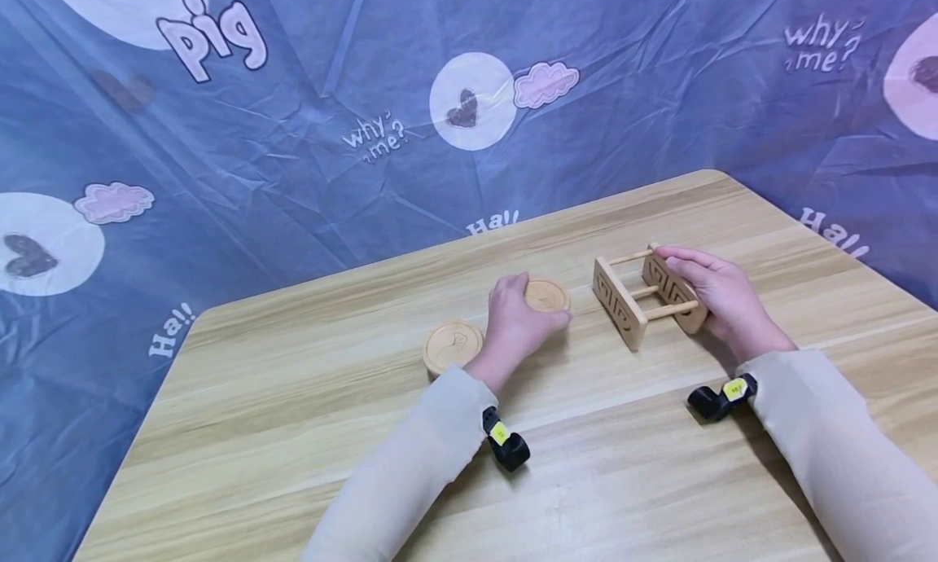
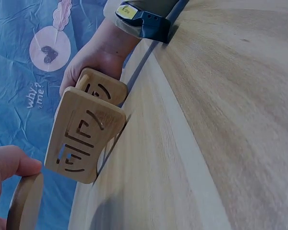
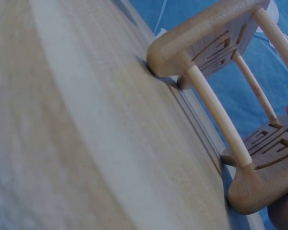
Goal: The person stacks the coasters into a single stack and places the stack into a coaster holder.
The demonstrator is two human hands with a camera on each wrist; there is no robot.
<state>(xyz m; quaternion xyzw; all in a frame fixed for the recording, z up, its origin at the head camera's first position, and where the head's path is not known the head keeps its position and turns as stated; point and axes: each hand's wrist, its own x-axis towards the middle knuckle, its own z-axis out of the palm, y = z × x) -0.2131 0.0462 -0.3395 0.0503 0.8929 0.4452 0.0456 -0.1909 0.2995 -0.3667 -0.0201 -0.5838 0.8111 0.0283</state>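
In the head view, my left hand (image 1: 516, 322) pinches a round wooden coaster (image 1: 548, 296) between thumb and fingers, held above the table. The coaster shows edge-on at the lower left of the left wrist view. Just left of that hand lie round wooden coasters (image 1: 452, 346), apparently stacked, the top one bearing an engraved line drawing. My right hand (image 1: 721, 297) grips the far panel of a wooden coaster holder (image 1: 619, 305), which has two cut-out side panels joined by several dowels. In the right wrist view the holder (image 3: 221, 115) stands on the table with no coaster between its panels.
The wood-grain table (image 1: 293, 432) runs back to a blue printed cloth (image 1: 293, 138) hanging behind it. Each wrist carries a black strap-on camera, the left camera (image 1: 506, 441) and the right camera (image 1: 721, 397).
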